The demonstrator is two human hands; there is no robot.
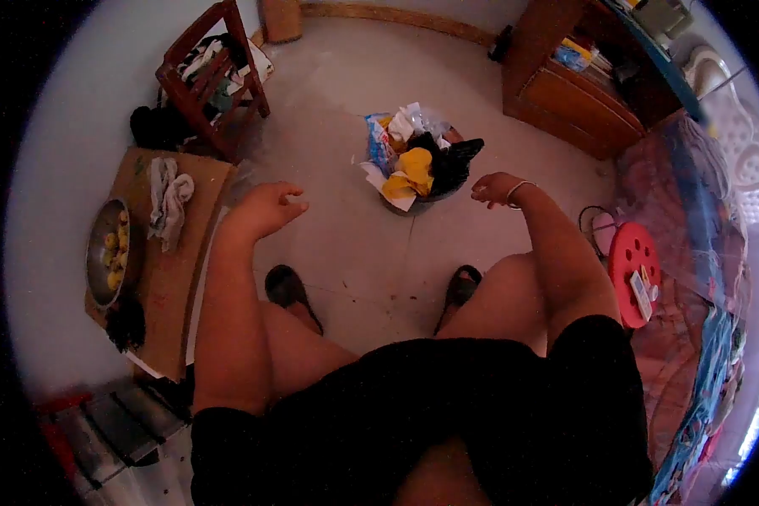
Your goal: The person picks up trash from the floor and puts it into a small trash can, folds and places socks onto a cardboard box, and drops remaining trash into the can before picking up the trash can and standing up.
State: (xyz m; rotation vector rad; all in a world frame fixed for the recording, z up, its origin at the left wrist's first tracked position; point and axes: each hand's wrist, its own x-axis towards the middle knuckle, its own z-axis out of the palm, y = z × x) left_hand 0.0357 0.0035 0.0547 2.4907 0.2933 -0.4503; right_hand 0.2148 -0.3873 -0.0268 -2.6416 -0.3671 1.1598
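Note:
My left hand (271,209) hangs in the air left of the middle, its fingers loosely bent and apart, with nothing in it. Across from it, my right hand (497,189) hovers with fingers pointing down and apart, also without anything; a bracelet (514,195) circles that wrist. Between and beyond the two hands, a round bin (431,202) stands on the floor, heaped with crumpled waste. On top lie a yellow wrapper (413,171), a black plastic bag (457,166), a blue and white packet (379,143) and white paper (386,186). My right hand is nearest to the bin, apart from it.
At left, a cardboard sheet (177,278) bears a metal bowl (101,253) of yellowish round pieces and a grey cloth (169,202). A wooden chair (215,80) holds clothes. On the right are a wooden cabinet (565,101), a red stool (626,253) and a bed (670,363).

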